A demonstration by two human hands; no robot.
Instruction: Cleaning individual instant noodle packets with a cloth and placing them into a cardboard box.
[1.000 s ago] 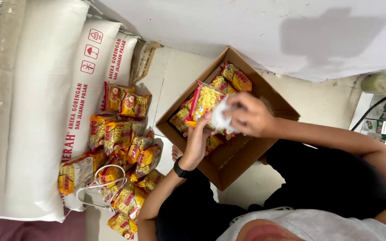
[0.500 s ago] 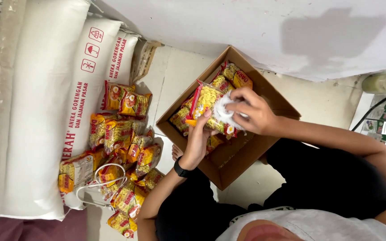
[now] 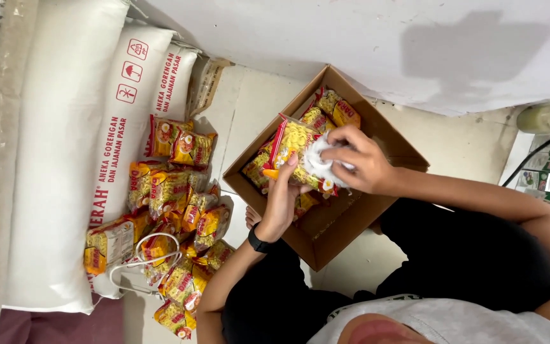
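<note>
**Fingers wiping a noodle packet over the open box**

Fingers of my right hand are bunching a white cloth and pressing it against a yellow noodle packet, so that hand is grasping the cloth. My left hand is gripping the same packet from underneath, thumb up along its near edge. I am holding the packet just above the open cardboard box, which is sitting on the tiled floor between my legs.

From the right fingers, the packet is lying to the left and slightly away, touching the cloth; its long axis is running toward the wall. Both hands are on it, the left carrying the weight.

Crinkly, glossy plastic is covering the packet, flat and rectangular; the cloth is looking soft and crumpled. More packets are lying in the box's far corner, and a loose pile is resting on the floor against smooth white sacks to my left.
</note>
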